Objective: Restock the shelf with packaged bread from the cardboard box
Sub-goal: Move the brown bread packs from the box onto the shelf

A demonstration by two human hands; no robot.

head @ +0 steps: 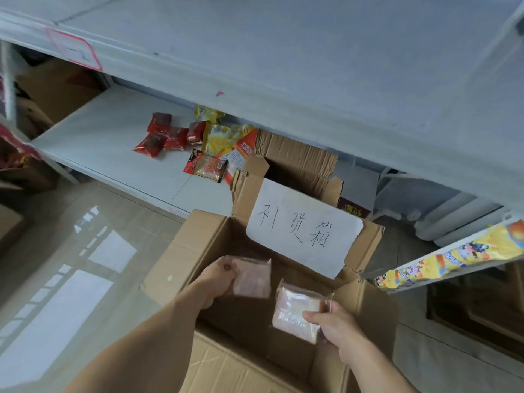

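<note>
We note each grip clamped on a bread pack: left hand (217,282) on one (252,277), right hand (333,326) on another (296,313), above the open box (198,245). Shelf (113,137) lies ahead-left, nearer the left grip.

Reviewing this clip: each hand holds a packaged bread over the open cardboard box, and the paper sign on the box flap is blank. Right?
Not quite. The head view shows the paper sign bears handwritten characters. The rest stands: left hand and right hand each hold a packaged bread over the open cardboard box.

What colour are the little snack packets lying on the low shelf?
Mostly red snack packets, beside a few yellow ones; the head view shows them.
</note>
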